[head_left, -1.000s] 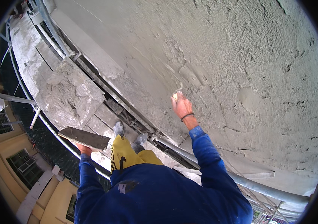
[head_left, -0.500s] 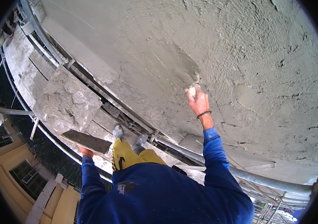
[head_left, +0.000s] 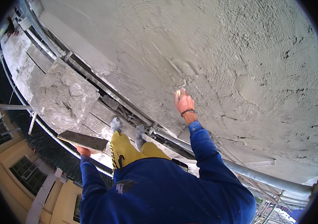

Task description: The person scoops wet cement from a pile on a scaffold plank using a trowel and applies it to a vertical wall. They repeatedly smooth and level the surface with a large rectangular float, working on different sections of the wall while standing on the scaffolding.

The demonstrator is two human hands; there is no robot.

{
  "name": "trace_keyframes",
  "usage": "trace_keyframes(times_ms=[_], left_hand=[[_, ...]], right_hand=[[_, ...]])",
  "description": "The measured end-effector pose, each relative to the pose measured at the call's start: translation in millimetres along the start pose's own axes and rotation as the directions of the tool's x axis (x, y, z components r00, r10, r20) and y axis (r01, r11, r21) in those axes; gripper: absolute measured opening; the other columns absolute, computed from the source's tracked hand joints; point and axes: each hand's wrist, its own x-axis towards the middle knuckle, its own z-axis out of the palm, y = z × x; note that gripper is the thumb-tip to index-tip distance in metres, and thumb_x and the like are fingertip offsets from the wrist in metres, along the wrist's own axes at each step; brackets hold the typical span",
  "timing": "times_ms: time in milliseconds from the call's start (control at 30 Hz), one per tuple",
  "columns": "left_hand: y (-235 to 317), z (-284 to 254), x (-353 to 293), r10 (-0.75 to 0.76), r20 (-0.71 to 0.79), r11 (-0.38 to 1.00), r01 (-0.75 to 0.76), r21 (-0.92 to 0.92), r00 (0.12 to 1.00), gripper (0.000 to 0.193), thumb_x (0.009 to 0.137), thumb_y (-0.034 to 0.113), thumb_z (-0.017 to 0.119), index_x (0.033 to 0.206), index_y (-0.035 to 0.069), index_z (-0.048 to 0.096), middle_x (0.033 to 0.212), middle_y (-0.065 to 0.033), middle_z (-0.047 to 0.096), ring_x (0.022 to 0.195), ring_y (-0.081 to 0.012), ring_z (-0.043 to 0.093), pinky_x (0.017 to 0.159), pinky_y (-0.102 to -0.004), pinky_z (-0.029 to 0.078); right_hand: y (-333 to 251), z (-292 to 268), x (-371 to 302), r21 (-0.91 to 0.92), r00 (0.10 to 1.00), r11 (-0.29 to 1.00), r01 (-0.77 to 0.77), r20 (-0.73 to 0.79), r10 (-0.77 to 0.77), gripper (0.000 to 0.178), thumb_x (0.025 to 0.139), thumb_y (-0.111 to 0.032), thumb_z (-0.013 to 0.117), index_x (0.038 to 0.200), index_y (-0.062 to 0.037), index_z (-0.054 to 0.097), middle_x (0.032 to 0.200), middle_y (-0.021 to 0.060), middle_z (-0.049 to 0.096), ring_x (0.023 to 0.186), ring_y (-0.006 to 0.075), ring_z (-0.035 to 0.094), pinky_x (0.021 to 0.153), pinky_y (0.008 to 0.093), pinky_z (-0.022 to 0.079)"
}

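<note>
My right hand (head_left: 185,102) is closed round the handle of a trowel (head_left: 182,84), whose blade lies against the wet grey plaster of the wall (head_left: 241,48). The plaster-smeared blade is hard to tell from the wall. At lower left my left hand (head_left: 83,151) grips a hawk (head_left: 84,141), a flat dark board, from below; the board partly hides the fingers. Its top shows a thin dark film and no heap of mortar.
A board heaped with wet mortar (head_left: 63,97) lies on the scaffold planks (head_left: 20,56) to the left. Metal tubes (head_left: 248,173) run along the wall beside a gap. My boots (head_left: 140,134) stand on the planks. Another person's feet (head_left: 13,33) show at far upper left.
My right hand and the trowel have moved left and slightly down across the plaster. The left hand with the hawk has shifted only slightly left.
</note>
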Motion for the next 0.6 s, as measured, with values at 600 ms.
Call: trace_keyframes(times_ms=[600], left_hand=[[-51, -55, -93, -0.007, -0.104, 0.995, -0.004, -0.099, 0.995, 0.058, 0.096, 0.06, 0.046, 0.125, 0.012, 0.06, 0.12, -0.0031, 0.066, 0.111, -0.026, 0.061, 0.099, -0.0394, 0.047]], right_hand=[[79, -45, -70, 0.082, 0.925, 0.995, -0.051, -0.372, 0.078, 0.04, 0.092, -0.035, 0.064, 0.111, -0.0001, 0.061, 0.091, 0.0251, 0.067, 0.075, 0.0446, 0.066, 0.063, 0.0524, 0.053]])
